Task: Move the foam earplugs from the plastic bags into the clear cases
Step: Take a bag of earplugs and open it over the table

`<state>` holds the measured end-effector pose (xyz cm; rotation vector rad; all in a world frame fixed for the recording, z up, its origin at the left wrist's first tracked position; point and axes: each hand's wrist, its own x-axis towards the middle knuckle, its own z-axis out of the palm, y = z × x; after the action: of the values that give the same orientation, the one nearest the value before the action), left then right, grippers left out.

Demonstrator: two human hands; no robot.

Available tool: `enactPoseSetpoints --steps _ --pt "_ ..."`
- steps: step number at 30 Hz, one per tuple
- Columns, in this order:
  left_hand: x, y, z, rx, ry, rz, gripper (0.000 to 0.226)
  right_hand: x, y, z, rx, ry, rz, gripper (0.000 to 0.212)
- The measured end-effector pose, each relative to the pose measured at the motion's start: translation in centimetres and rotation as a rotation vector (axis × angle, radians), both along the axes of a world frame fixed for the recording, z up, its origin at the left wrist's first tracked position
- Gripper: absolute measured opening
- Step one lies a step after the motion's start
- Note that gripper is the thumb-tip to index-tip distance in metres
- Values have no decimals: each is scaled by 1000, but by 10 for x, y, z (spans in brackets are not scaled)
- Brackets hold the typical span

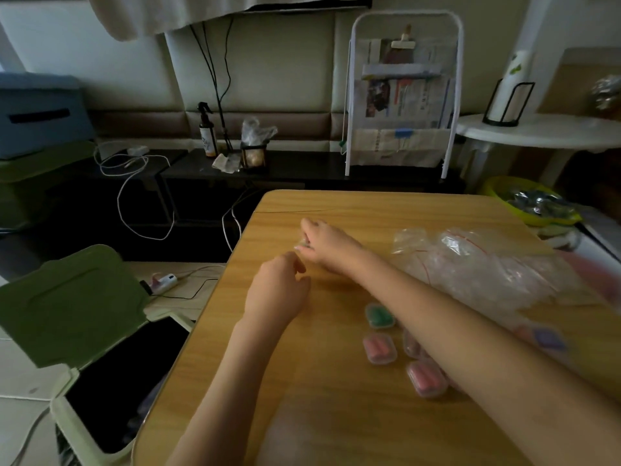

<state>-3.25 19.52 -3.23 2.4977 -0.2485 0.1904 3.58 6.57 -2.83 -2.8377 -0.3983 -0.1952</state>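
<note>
1. Left of the wooden worktop (336,415) a green bin (77,327) stands with its lid raised. A heap of clear plastic bags (487,264) fills the worktop's right side.
2. The right forearm crosses over the cases, partly hiding two of them.
3. The right hand (327,243) pinches a small clear item (301,244), too blurred to identify.
4. The left hand (279,290), just beside it, has its fingers loosely curled and holds nothing visible.
5. Four clear cases show beside the forearm: one green-filled case (379,316) and three pink-filled cases (379,348).

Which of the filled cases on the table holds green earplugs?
The green case, farthest from the camera of the group; the pink cases nearer hold pink earplugs.
</note>
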Motion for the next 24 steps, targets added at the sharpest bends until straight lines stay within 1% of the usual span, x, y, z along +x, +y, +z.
enactPoseSetpoints --steps 2,3,4,5,7,8,9,10,12,14,16,18,20,22,23,24 --pt "-3 4 6 -155 18 71 21 -24 -2 15 244 -59 15 18" --pt "-6 7 11 -281 47 110 26 -36 -4 22 357 -109 12 17" --pt "-10 9 18 -441 110 140 33 -51 -7 28 458 -152 12 15" --pt "-17 10 25 -607 223 142 42 -68 -10 34 543 -177 26 15" --pt "-34 12 40 -888 526 32 59 -106 -15 41 647 -150 88 17" --pt "-44 12 45 -990 656 -51 65 -125 -17 41 658 -108 116 20" --pt "-54 11 49 -1049 738 -124 65 -142 -19 38 646 -62 133 23" --pt "-61 11 49 -1064 764 -184 61 -157 -21 35 637 -11 147 26" --pt "-73 9 48 -978 697 -229 43 -179 -23 30 702 90 178 34" --pt "-80 8 44 -912 609 -192 32 -196 -27 28 813 150 163 34" --pt "-85 8 43 -874 553 -118 29 -211 -34 28 879 152 114 34" --pt "-89 5 42 -806 476 -55 29 -224 -40 25 818 132 73 38" --pt "-91 2 39 -652 298 12 28 -233 -43 18 708 130 48 43" --pt "-91 0 33 -439 78 53 29 -237 -40 13 704 139 64 42" --pt "-91 0 32 -343 28 47 31 -237 -39 12 719 143 68 40" --pt "-91 0 30 -252 28 27 31 -236 -37 12 743 142 73 39"
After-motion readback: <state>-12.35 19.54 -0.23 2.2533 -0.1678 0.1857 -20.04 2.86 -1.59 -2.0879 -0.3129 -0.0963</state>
